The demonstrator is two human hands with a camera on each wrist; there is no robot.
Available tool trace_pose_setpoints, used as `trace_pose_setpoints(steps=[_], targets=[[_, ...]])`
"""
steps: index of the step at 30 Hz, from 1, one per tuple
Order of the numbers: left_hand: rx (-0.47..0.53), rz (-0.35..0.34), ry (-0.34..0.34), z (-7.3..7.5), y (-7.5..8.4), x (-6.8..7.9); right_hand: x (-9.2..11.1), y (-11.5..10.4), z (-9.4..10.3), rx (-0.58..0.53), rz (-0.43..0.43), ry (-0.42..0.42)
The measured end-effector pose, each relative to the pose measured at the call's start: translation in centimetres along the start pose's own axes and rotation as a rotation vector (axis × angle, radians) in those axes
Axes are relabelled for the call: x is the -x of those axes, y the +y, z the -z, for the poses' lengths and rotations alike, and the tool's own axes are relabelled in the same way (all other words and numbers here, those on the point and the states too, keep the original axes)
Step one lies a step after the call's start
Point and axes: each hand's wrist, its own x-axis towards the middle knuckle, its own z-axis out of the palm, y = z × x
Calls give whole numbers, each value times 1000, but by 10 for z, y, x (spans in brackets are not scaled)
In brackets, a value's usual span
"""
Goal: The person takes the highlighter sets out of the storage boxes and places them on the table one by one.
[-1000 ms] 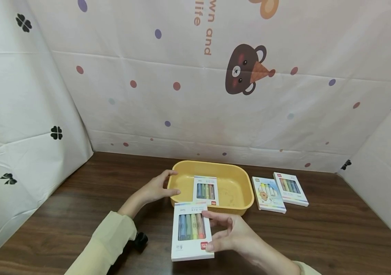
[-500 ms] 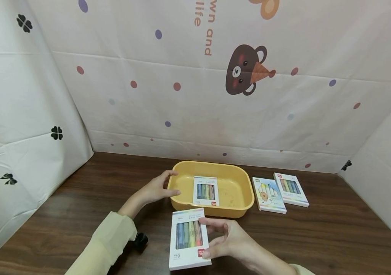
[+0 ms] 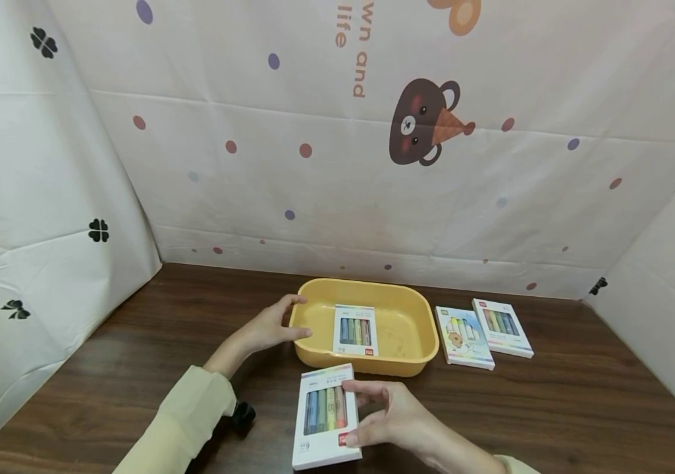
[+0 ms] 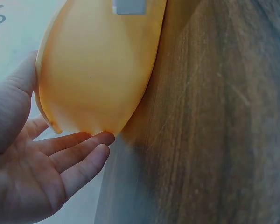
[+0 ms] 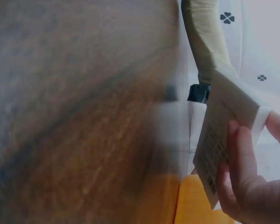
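Note:
My right hand [image 3: 399,421] grips a white box of crayons [image 3: 319,447] by its right edge, holding it in front of the yellow basin [image 3: 414,361]. Blue, green, yellow and red sticks show through the box's window. In the right wrist view, fingers [image 5: 242,149] lie on the back of the box [image 5: 224,109], which stands clear of the table. A similar crayon box [image 3: 355,329] lies inside the basin. With thumb and fingers spread about its left end, my left hand [image 3: 269,324] holds the basin; in the left wrist view the fingertips [image 4: 102,137] touch the basin wall [image 4: 93,70].
To the right of the basin lie a blue-and-white box with a bear picture [image 3: 464,337] and another white crayon box [image 3: 503,328], side by side. A black wrist device [image 3: 243,417] shows by the left sleeve. A patterned white cloth [image 3: 337,164] hangs behind the dark wooden table [image 3: 135,368].
My right hand has drawn the crayon box back from the basin toward me and slightly left. The left hand and the basin stay in place.

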Motion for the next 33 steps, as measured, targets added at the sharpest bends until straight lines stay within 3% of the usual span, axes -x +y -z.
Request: trace_pose_setpoints(steps=[14, 33], targets=[[0, 8, -5, 1, 2, 1, -3, 5, -3, 66, -19, -5], [-5, -11, -13, 1, -1, 0, 5, -4, 7, 240, -10, -104]])
